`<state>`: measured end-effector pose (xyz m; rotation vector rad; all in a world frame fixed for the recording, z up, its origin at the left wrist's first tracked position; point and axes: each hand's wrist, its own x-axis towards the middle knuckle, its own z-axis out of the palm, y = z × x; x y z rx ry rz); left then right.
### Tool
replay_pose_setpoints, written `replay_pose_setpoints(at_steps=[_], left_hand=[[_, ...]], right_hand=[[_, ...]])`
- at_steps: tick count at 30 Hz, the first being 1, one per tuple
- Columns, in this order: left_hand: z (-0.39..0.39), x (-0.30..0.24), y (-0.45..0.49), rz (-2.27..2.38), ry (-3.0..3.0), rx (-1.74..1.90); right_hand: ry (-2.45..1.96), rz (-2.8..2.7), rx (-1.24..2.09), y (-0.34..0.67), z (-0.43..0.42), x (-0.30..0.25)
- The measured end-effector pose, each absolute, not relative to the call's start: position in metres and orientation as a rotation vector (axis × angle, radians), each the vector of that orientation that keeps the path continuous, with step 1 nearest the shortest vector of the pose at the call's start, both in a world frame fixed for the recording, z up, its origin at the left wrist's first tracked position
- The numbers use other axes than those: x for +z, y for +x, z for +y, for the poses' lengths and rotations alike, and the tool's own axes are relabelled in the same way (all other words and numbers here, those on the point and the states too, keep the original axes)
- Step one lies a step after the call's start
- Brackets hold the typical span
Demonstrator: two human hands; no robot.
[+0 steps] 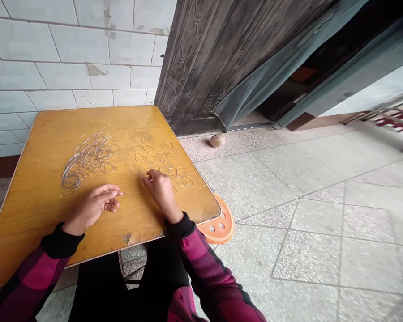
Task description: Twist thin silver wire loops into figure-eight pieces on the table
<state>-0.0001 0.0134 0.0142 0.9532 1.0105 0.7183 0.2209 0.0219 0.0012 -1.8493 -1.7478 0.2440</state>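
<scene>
- The left hand (92, 208) lies palm-inward with its fingers loosely extended and slightly curled, holding nothing, near the lower middle of the table.
- The right hand (161, 190) has its fingers bunched and pointing down at the tabletop, among the thin silver wire loops (157, 158). Whether it pinches a loop is hidden behind the fingers, so I cannot tell.
- The thin silver wire loops lie separately, in a loose scatter, on the right half of the table, just beyond the right hand.
- A tangled pile of silver wire (87, 158) lies on the left half of the table, beyond the left hand and beside the loose loops.
- Both lie on a square yellow-brown wooden tabletop (36, 188), worn at its near edge.
- A round orange plastic stool (219, 227) pokes out from under the table's right corner.
- Pink-and-black checked sleeves (204, 268) with black cuffs cover both forearms.
- Beyond the table stand a white tiled wall (70, 44) and a dark embossed metal door (201, 62), above a speckled terrazzo floor (305, 232).
</scene>
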Motion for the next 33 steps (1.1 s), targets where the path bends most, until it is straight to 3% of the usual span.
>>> replay_pose_setpoints(at_steps=[9,21,28,33], left_hand=[[0.013,0.011,0.0,1.137,1.452,0.562],[0.027,0.007,-0.009,1.276,1.811,0.743],[0.061,0.041,-0.086,1.821,1.944,0.881],[0.06,0.046,-0.133,2.166,1.909,0.41]], right_hand=[[-1.562,-2.11,0.175,0.19,-0.052,-0.025],[-1.46,-2.109,0.257,0.192,-0.052,-0.034],[-1.46,-2.126,0.261,0.193,-0.053,-0.034],[-1.46,-2.138,0.277,0.192,-0.052,-0.032]])
